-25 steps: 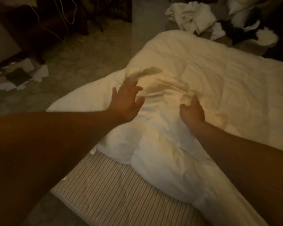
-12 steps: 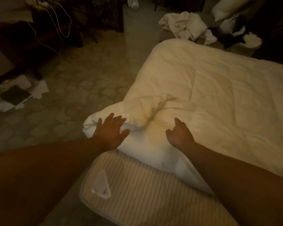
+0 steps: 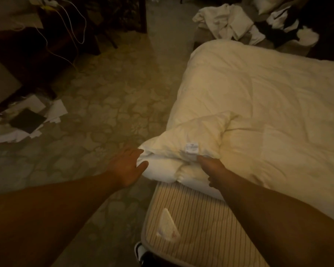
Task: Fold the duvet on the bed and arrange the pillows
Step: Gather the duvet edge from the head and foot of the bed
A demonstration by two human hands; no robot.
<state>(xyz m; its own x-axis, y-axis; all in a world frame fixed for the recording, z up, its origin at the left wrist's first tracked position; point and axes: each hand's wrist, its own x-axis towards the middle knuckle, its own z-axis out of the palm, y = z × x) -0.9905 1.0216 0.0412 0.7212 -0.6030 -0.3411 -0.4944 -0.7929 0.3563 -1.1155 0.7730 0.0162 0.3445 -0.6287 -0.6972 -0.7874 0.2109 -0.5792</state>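
A cream duvet (image 3: 268, 105) covers the bed, its near left corner bunched into a thick roll with a small white label (image 3: 191, 147). My left hand (image 3: 127, 167) lies flat with straight fingers against the outer end of that roll, over the bed's edge. My right hand (image 3: 211, 166) grips the rolled edge just below the label, its fingertips buried in the fold. The bare striped mattress (image 3: 197, 212) shows in front of the roll. A white pillow (image 3: 266, 5) lies beyond the bed at the top right.
A heap of white and dark clothes (image 3: 229, 22) sits past the bed's far end. Papers and a dark book (image 3: 27, 122) litter the patterned floor at left. Dark furniture with white cables (image 3: 75, 26) stands at the back left. A shoe (image 3: 140, 253) shows by the mattress corner.
The duvet corner that hung off the bed's side has been drawn up onto the bed into a roll. Both hands came nearer the mattress corner, and more striped mattress is bare.
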